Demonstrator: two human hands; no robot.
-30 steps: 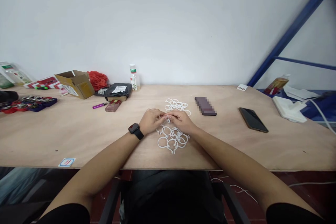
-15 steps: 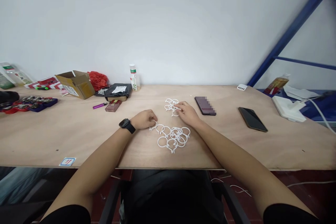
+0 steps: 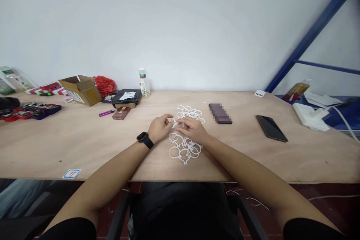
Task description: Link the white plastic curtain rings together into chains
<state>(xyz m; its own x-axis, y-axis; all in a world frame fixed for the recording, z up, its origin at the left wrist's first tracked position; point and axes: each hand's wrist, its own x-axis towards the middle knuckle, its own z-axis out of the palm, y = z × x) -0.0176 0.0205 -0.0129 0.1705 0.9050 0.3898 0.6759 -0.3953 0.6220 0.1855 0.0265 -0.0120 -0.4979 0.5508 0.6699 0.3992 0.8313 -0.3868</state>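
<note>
My left hand (image 3: 161,127), with a black watch on the wrist, and my right hand (image 3: 194,129) meet over the wooden table (image 3: 84,138). Both pinch a white plastic ring (image 3: 173,123) between their fingertips. Just below them lies a chain of linked white rings (image 3: 184,148). A loose pile of white rings (image 3: 189,112) lies just beyond the hands.
A pixelated dark phone (image 3: 220,113) and a black phone (image 3: 271,128) lie to the right. To the left are a purple lighter (image 3: 106,113), a red packet (image 3: 121,113), a black pouch (image 3: 126,97), a small bottle (image 3: 143,82) and a cardboard box (image 3: 80,89). A blue metal frame (image 3: 309,37) stands at the right.
My right hand came back from the far ring pile toward the middle. My left hand rose from the chain's end, and the two now pinch a ring together.
</note>
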